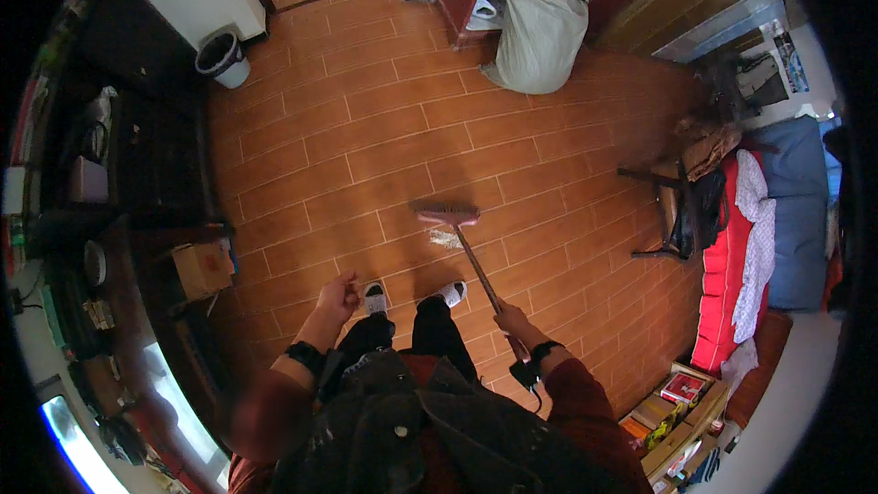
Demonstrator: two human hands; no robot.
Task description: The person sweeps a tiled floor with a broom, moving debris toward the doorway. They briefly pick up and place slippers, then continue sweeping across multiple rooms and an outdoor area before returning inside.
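Observation:
My right hand (514, 322) is closed round the handle of a broom (476, 262). The handle slants forward and left to the pinkish broom head (448, 217), whose dark bristles point away from me at the floor. Just on my side of the head lies a small patch of whitish debris (445, 238) on the tiles. My left hand (340, 295) hangs in front of me to the left, fingers curled in, and nothing shows in it. Below it are my feet in light shoes (452, 294).
A white bin (225, 61) stands far left by the wall. Ahead, a full pale sack (540, 27) leans at an open cabinet. A dark chair (672, 210) and a red-cushioned sofa (722, 265) line the right. A cardboard box (203, 269) sits left; a wooden crate (681, 416) is near right.

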